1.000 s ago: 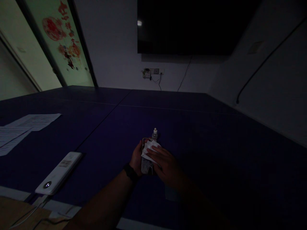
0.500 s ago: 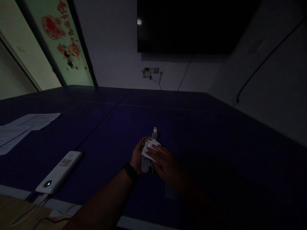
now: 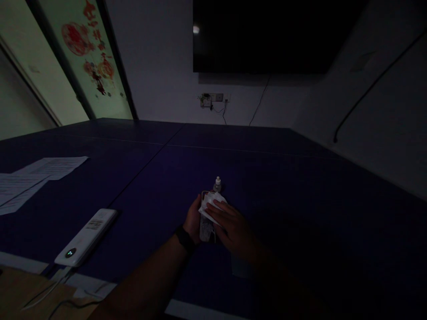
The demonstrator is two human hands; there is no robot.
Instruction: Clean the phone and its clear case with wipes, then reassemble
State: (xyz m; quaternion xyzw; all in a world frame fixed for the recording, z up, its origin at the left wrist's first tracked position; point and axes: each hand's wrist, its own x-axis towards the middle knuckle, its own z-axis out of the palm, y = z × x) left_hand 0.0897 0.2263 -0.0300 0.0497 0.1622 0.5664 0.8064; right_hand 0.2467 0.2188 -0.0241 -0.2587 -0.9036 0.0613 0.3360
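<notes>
My left hand [image 3: 193,221], with a dark watch on its wrist, is wrapped round a phone case [image 3: 206,231] with a pale rim and a grey mottled pattern. Whether a phone sits in it I cannot tell in the dim light. Over its upper part lies a folded white tissue [image 3: 209,207], pressed flat under the fingers of my right hand [image 3: 233,229]. Just beyond the case stands a small clear bottle [image 3: 217,185] with a white cap, upright on the dark blue table [image 3: 160,182].
A white power bank [image 3: 87,238] with a lit display and cables lies at the left. Printed sheets [image 3: 50,171] lie farther back. A dark flat thing [image 3: 240,267] is partly under my right forearm. The far wall holds a large screen [image 3: 267,35] and sockets [image 3: 218,97].
The whole view has shifted slightly, so things sit a little farther right. Both hands keep their hold, and the tissue stays on the upper part of the case.
</notes>
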